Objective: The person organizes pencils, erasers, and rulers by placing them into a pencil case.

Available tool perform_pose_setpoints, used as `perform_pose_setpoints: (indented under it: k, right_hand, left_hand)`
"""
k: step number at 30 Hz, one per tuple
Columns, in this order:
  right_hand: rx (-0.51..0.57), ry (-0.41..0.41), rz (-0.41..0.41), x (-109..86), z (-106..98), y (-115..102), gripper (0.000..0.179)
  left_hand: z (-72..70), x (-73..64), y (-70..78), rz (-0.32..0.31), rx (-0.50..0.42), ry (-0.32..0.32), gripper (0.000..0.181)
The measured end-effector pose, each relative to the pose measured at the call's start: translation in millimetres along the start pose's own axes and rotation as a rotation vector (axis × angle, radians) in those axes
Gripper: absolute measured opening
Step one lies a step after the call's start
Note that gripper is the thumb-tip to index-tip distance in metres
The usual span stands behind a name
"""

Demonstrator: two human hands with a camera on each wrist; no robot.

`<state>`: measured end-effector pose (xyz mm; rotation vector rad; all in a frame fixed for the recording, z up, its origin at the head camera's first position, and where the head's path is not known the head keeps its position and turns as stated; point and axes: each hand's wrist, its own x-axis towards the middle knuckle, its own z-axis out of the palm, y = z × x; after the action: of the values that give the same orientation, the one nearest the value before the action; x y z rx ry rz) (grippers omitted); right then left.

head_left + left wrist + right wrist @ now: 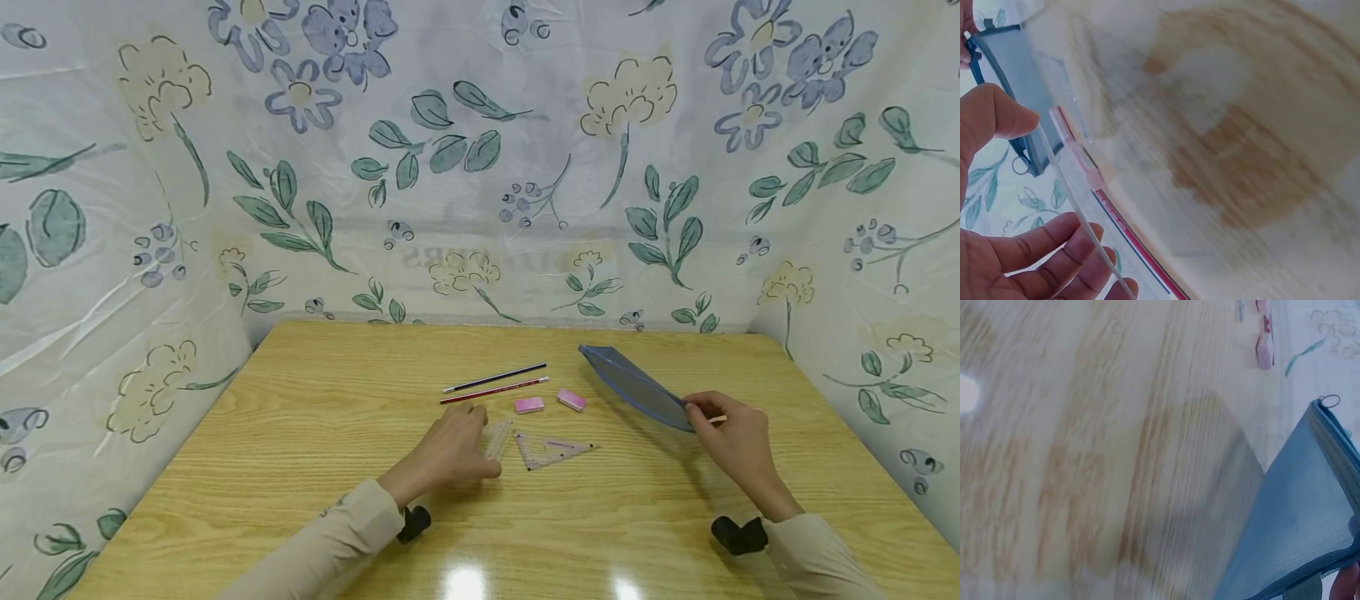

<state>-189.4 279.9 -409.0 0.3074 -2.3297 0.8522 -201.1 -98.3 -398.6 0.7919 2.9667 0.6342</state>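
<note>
**Left hand [456,446] holds a clear drawing piece [498,439], right hand [733,433] holds a blue mesh pouch [637,392]**

Nearest are two beige sleeves [348,529], one at the left and one at the right, and at each wrist there is a small black device [738,535].

A little farther, left of the middle of the desk [337,367], the left hand has its thumb at one end of the clear piece and its fingers at the other end. The left wrist view shows this piece edge-on, as a thin pale line; I cannot tell its full shape, nor whether it touches the desk.

Just to the right of it, a clear triangle ruler [527,454] with purple marks lies flat. At the right, the right hand pinches the near end of the pouch between thumb and fingers. The pouch is tilted and raised over the desk, with a shadow under it, and its other end points to the far left. In the right wrist view a ring pull [1330,400] is at its corner.

Beyond the triangle ruler lie two pink erasers, the left one [529,405] and the right one [571,401], near each other but apart. Farther, a red pencil [495,391] and then a dark blue pencil [495,378] lie almost parallel.

Farthest, behind the desk, hangs a white cloth [487,200] with flowers and leaves.
</note>
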Motion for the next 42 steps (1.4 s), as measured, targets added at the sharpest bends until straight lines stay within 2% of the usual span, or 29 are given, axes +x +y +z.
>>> perform_pose_setpoints:
  k: [6, 12, 26, 36, 42]
  right_hand:
    - [0.010, 0.012, 0.010, 1.2, -0.9, -0.3, 0.007]
    - [0.027, 0.029, 0.014, 1.5, -2.5, -2.0, 0.006]
    - [0.054, 0.045, 0.023, -0.4, -4.0, -3.5, 0.006]
    - [0.064, 0.066, 0.017, -3.2, -3.8, -3.4, 0.006]
    - [0.067, 0.067, 0.025, -3.8, -2.6, -1.5, 0.005]
  left_hand:
    - [-1.5, 1.8, 1.8, 0.051, 0.000, 0.037, 0.047]
    - [-2.9, 6.4, 7.6, 0.050, -0.019, 0.058, 0.050]
    - [-8.8, 17.9, 23.9, 0.061, -0.073, 0.043, 0.051]
    - [-13.0, 32.8, 35.5, 0.072, -0.119, 0.039, 0.053]
    - [-16.0, 42.1, 41.7, 0.086, -0.134, 0.058, 0.055]
